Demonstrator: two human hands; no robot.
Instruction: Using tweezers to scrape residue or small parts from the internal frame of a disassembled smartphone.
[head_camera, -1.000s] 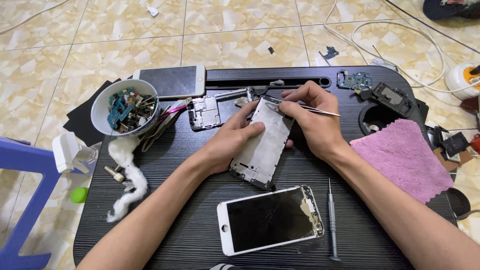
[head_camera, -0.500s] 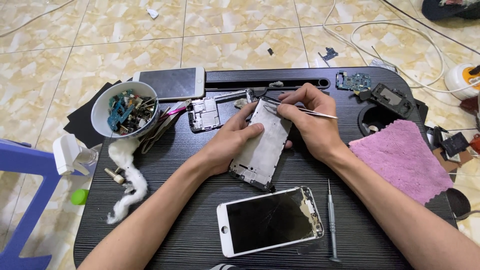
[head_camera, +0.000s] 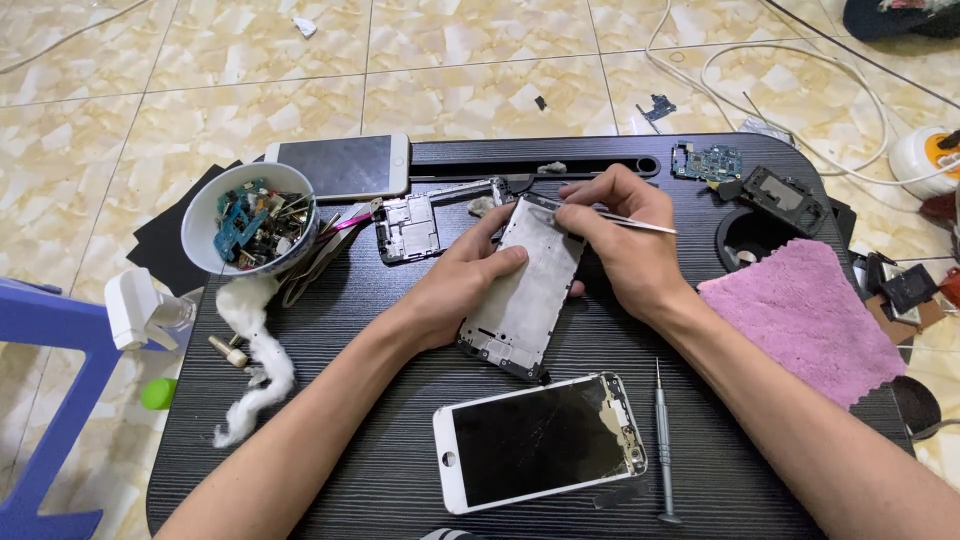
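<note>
Cotton wadding (head_camera: 262, 375) is strewn at the nine o'clock edge of a dark lap table (head_camera: 330, 480), below a white bowl (head_camera: 205, 225) heaped with small phone parts at ten o'clock. At the centre, a bare metal phone frame (head_camera: 525, 290) is held tilted off the table by the left hand (head_camera: 455, 290), whose fingers are closed around its left edge with the thumb pressed on its face. The frame's twelve o'clock end is being worked by thin tweezers (head_camera: 640, 224), pinched in the right hand (head_camera: 625, 250). At six o'clock a cracked white-framed screen (head_camera: 540, 440) is laid flat, with a slim screwdriver (head_camera: 660, 440) just beside it; a pink cloth (head_camera: 800, 315) is spread at three o'clock. A slip of the tweezer tips could probably scratch the frame or flick a tiny part away among the clutter.
</note>
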